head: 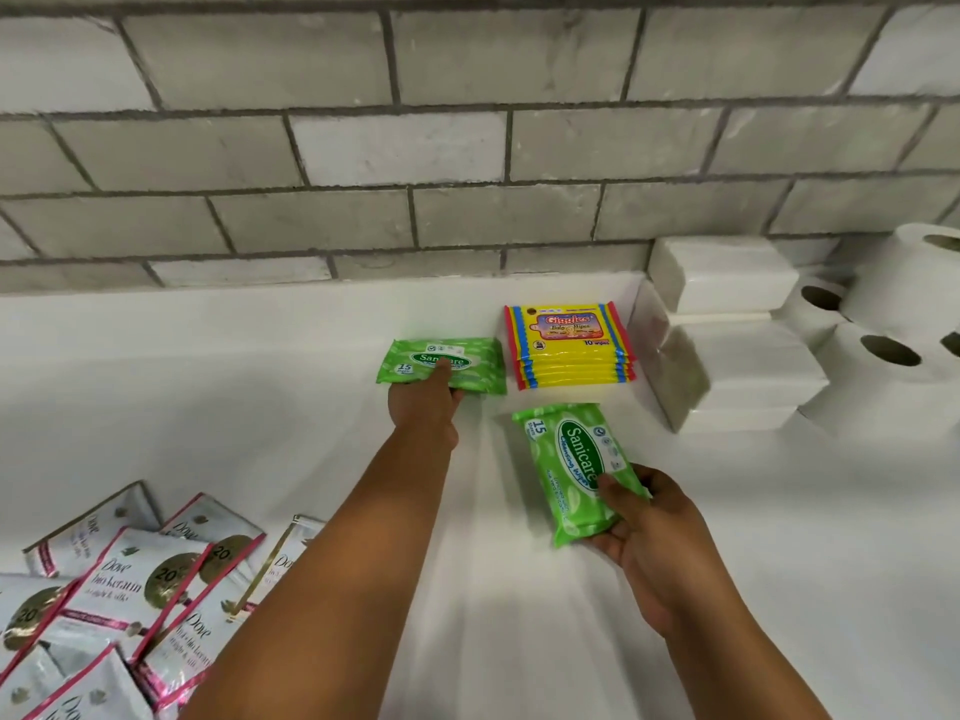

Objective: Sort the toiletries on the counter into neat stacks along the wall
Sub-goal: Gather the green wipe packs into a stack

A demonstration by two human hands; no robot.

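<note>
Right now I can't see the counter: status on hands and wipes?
Left hand grips green pack beside the yellow stack. Right hand holds second green pack, lifted. Nothing in the way.

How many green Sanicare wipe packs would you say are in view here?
2. One green pack lies near the wall, gripped by the left hand; the other pack is held by the right hand.
</note>
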